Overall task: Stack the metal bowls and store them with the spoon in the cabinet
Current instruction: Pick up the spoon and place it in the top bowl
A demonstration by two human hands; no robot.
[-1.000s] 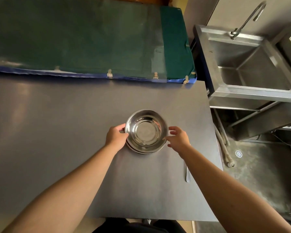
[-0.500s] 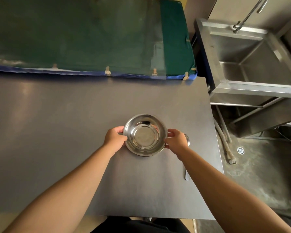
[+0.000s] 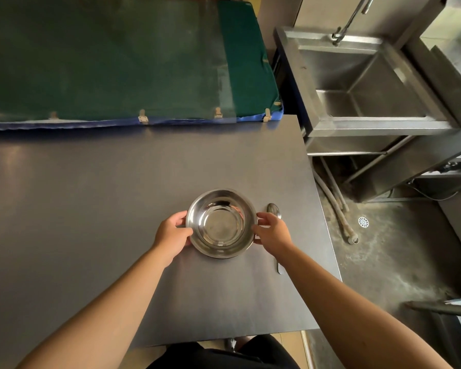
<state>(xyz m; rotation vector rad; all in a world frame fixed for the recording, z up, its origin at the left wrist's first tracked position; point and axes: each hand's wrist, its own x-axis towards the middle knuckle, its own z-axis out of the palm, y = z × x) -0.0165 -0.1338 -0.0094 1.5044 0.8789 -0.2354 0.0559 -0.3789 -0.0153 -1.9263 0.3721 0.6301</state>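
Note:
A stack of shiny metal bowls [image 3: 221, 222] sits on the dark grey table [image 3: 91, 198], nested so only the top bowl's inside shows. My left hand [image 3: 172, 235] grips the stack's left rim and my right hand [image 3: 272, 231] grips its right rim. A metal spoon [image 3: 273, 209] lies on the table just right of the bowls, its bowl end far and its handle end near; my right hand and wrist cover its middle.
A green padded mat [image 3: 117, 57] with a blue edge borders the table's far side. A steel sink [image 3: 362, 83] with a tap stands to the right, across a gap. The table's right edge runs close to the spoon. Concrete floor with hoses and a drain lies below.
The bowls have settled into one tight stack, the lower rims hardly showing now. The view has tilted, and the spoon's bowl end has come out from behind my right hand.

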